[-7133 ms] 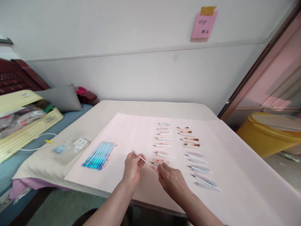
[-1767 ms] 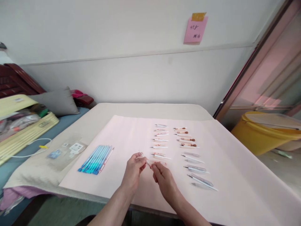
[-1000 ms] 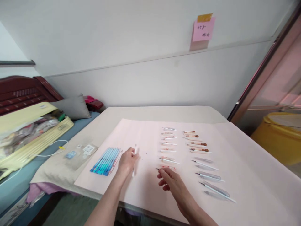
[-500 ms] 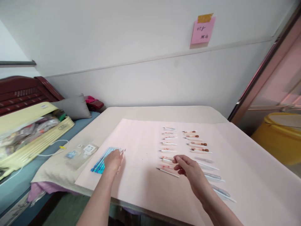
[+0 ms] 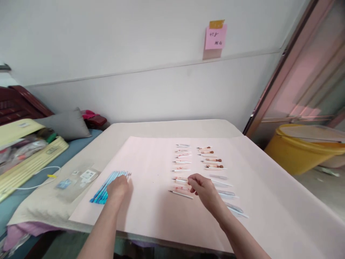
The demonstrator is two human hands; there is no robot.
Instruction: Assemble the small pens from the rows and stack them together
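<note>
My left hand (image 5: 118, 187) lies with bent fingers on the right end of a row of blue pens (image 5: 104, 187). It covers the pen it carried there, whose pink tip (image 5: 129, 175) pokes out past the fingers. My right hand (image 5: 202, 187) hovers, fingers curled, thumb and forefinger close together, over two columns of loose pen parts: white refills and pink barrels (image 5: 181, 162) and brown-ended pieces (image 5: 211, 159). A single refill (image 5: 180, 194) lies just left of that hand. Clear caps (image 5: 228, 194) show beyond its knuckles. All of it rests on a pink paper sheet (image 5: 151, 212).
The sheet covers a beige-clothed table (image 5: 161, 126) against a white wall with a pink sticky note (image 5: 215, 36). A plastic bag with labels (image 5: 77, 177) lies at the left. Beyond it are a yellow box (image 5: 29, 160), a cable (image 5: 40, 172) and a grey pillow (image 5: 67, 124). A yellow bin (image 5: 302, 151) stands right.
Both hands worked a white pen together, then parted. My left hand carried it left to the blue pens and stays on them. My right hand moved up over the loose parts.
</note>
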